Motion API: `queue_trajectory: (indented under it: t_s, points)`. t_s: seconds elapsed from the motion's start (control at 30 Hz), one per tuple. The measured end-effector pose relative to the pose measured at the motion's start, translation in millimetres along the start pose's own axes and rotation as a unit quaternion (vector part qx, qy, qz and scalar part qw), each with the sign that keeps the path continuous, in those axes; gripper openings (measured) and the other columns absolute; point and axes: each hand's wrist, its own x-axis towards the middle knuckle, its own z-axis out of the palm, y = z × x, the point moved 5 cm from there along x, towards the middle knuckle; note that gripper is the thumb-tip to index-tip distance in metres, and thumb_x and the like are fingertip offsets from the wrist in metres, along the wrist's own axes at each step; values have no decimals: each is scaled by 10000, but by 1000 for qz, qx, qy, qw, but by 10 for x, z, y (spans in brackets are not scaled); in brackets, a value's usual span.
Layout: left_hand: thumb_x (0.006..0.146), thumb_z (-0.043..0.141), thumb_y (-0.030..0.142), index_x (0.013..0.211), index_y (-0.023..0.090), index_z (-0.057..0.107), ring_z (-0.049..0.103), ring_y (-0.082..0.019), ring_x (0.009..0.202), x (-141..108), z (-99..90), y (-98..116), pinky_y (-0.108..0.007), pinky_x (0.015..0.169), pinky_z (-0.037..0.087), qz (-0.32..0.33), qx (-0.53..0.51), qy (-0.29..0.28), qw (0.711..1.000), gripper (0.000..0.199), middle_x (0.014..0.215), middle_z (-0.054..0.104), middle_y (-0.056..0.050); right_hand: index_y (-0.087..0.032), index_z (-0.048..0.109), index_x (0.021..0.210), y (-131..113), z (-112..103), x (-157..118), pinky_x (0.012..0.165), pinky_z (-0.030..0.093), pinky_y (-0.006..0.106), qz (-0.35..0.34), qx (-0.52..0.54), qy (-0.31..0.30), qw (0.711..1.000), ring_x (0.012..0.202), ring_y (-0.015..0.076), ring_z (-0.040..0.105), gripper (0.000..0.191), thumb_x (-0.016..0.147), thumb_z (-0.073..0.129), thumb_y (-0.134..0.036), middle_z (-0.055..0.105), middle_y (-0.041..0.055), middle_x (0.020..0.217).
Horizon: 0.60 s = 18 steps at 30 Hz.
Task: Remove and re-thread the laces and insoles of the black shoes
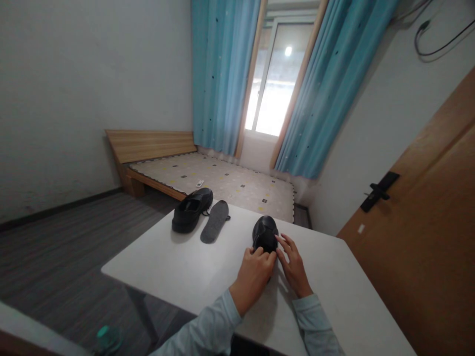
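A black shoe point(265, 229) stands on the white table point(166, 267), toe pointing away from me. My left hand point(256, 269) is curled over the shoe's opening at the near end, its fingers closed on it; whether they reach inside is hidden. Against the shoe's right side rests my right hand point(293, 262), with fingers stretched and apart, the tips touching the upper. Farther left on the table lie a second black shoe point(193, 207) and, beside it, a flat grey insole point(215, 222). A small dark loop shows at the insole's right edge.
Beyond the table is a low bed point(230, 183) with a patterned mattress and a small white object point(200, 183) on it. A wooden door point(419, 247) with a black handle stands at right. A green-lidded container point(107, 338) is on the floor at lower left.
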Motion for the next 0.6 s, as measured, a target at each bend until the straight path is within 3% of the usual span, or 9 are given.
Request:
queue_trajectory:
  t_s: [0.13, 0.23, 0.37, 0.5, 0.6]
  points:
    - [757, 669, 296, 1136, 210, 549, 582, -224, 967, 20, -222, -95, -330, 807, 449, 72, -89, -40, 993, 407, 1054, 649, -69, -275, 396, 1358, -10, -19, -3, 1062, 328, 481, -10, -12, 2, 1000, 1304, 243, 360, 459, 905, 438, -335, 366, 86, 1419]
    - [809, 605, 337, 1124, 215, 567, 600, -171, 957, 93, -465, -409, -271, 837, 457, 51, -171, -3, 984, 340, 1093, 643, -46, -287, 449, 1324, -28, -17, -8, 1051, 350, 461, -17, -10, -17, 1000, 1294, 242, 377, 419, 908, 431, -332, 362, 76, 1423]
    - [853, 533, 342, 1053, 166, 593, 615, -194, 961, 207, -635, -1095, -292, 855, 453, -114, -78, 75, 988, 273, 1061, 653, -89, -292, 438, 1333, -84, -37, -21, 1045, 360, 437, -28, 11, -25, 999, 1304, 237, 362, 422, 915, 416, -348, 320, 67, 1448]
    - [830, 534, 338, 1032, 118, 585, 616, -285, 962, 177, -535, -1674, -357, 792, 471, -286, 81, 7, 955, 303, 994, 650, -166, -259, 589, 1176, -132, -8, -39, 1006, 392, 454, -57, 18, -56, 997, 1309, 294, 337, 406, 840, 518, -476, 315, 91, 1445]
    - [784, 580, 359, 1082, 121, 543, 576, -309, 1047, 91, -413, -1884, -376, 818, 462, -349, 108, -38, 930, 382, 1090, 605, -188, -219, 652, 970, -127, 19, -45, 970, 416, 472, -60, 10, -69, 996, 1275, 333, 359, 413, 709, 649, -540, 351, 125, 1392]
